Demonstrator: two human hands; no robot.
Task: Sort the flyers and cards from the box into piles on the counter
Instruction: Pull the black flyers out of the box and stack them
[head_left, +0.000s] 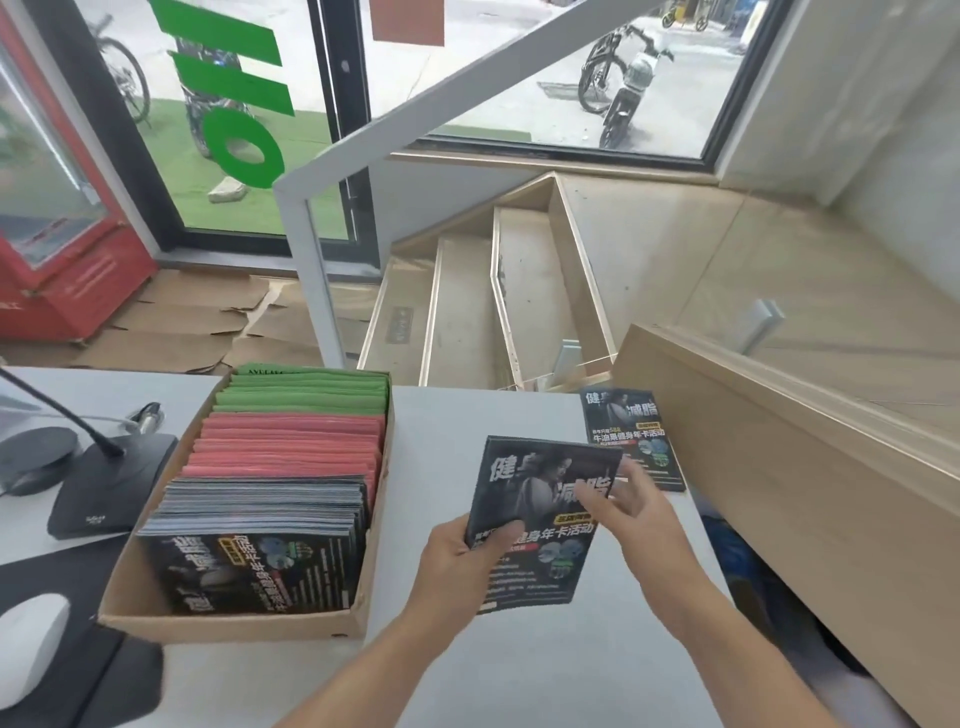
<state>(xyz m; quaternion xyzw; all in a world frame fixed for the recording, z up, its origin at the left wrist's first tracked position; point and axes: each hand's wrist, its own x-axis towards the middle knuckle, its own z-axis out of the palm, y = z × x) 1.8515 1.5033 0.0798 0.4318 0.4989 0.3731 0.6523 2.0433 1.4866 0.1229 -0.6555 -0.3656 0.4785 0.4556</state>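
my left hand (470, 545) grips the lower left corner of a small stack of black flyers (540, 525), thumb curled over the front, and lifts it above the white bench (441, 467). my right hand (631, 512) meets the stack at its right edge, fingers loosely bent and pinching the top sheet near the upper corner (the thumb's exact contact is hard to make out). just beyond, near the bench's far right edge, a pile of the same black flyers (631, 439) lies flat, apart from the stack i hold.

to my left sits the cardboard box (234, 623), packed with upright rows: green cards (306, 392) at the far end, red cards (291, 441) in the middle, and more black flyers (260, 530) nearest me. left of the box stand a black microphone base (111, 488) and a white mouse (31, 644) on a dark pad.
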